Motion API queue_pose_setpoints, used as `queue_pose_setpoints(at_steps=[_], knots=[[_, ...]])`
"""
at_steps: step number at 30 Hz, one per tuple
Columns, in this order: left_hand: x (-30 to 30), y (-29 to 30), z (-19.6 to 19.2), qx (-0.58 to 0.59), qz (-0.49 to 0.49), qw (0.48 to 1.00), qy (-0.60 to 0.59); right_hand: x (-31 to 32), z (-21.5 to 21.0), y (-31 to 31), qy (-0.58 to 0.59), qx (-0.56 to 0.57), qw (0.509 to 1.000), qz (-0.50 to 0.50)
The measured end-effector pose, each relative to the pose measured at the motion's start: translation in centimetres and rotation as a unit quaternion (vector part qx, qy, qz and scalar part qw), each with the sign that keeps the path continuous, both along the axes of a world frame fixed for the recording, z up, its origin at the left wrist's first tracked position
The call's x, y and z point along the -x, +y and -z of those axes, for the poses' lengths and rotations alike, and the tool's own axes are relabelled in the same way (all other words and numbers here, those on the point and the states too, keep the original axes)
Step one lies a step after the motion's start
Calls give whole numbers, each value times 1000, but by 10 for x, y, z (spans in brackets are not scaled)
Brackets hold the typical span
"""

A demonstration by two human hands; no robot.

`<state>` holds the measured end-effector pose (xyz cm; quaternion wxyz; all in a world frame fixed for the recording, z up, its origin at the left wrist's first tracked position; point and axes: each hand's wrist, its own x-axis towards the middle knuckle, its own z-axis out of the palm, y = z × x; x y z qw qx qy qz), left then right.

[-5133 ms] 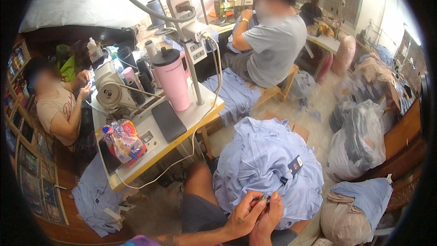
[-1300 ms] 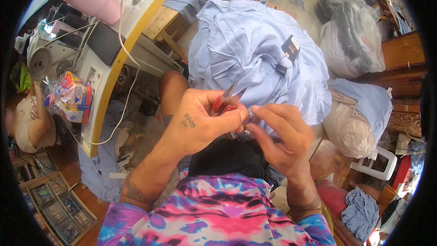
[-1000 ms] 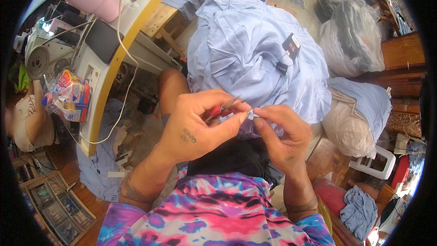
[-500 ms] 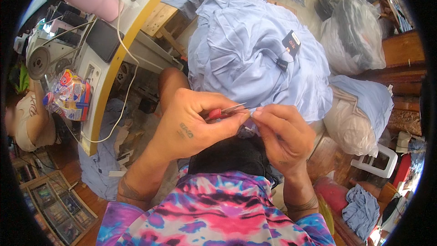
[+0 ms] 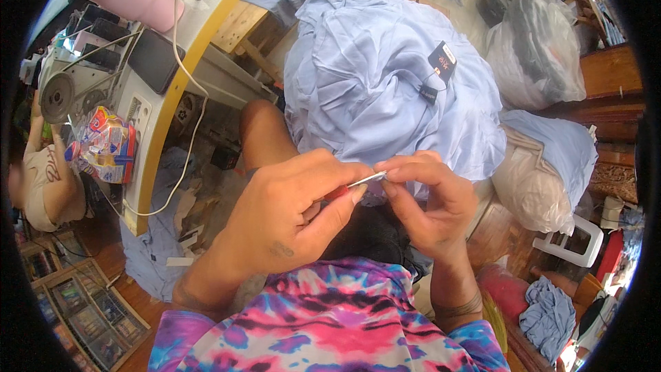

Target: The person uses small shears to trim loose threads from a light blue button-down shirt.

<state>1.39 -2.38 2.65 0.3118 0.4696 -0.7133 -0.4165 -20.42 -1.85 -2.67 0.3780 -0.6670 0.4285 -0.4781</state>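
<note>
Left hand [image 5: 292, 200]: my fingers grip the red snips [image 5: 359, 182], blade rightward, likely for control.
Right hand [image 5: 435, 207]: thumb and forefinger pinched at the blade tip, perhaps to steady it; anything between, I cannot tell.
Blue cloth [image 5: 365, 62]: heaped just beyond my hands, presumably for reach.

Red-handled scissors [image 5: 367, 179], pale-blue cloth [image 5: 372, 62]

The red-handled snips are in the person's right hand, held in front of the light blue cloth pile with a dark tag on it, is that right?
Not quite: the head view shows the red-handled snips in the left hand, not the right hand. They are held in front of the light blue cloth pile with a dark tag on it.
</note>
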Motion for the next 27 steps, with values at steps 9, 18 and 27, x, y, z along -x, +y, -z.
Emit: queue_pose_setpoints(at_steps=[9,18,27], knots=[[-1,5,-12,57,6,997,-48,-2,2,-2,-48,11,999,-5],[-3,4,-19,62,16,995,-71,1,-1,-3,-20,33,999,-14],[-5,3,-19,43,34,994,-91,0,-8,-1,-8,6,1000,-20]])
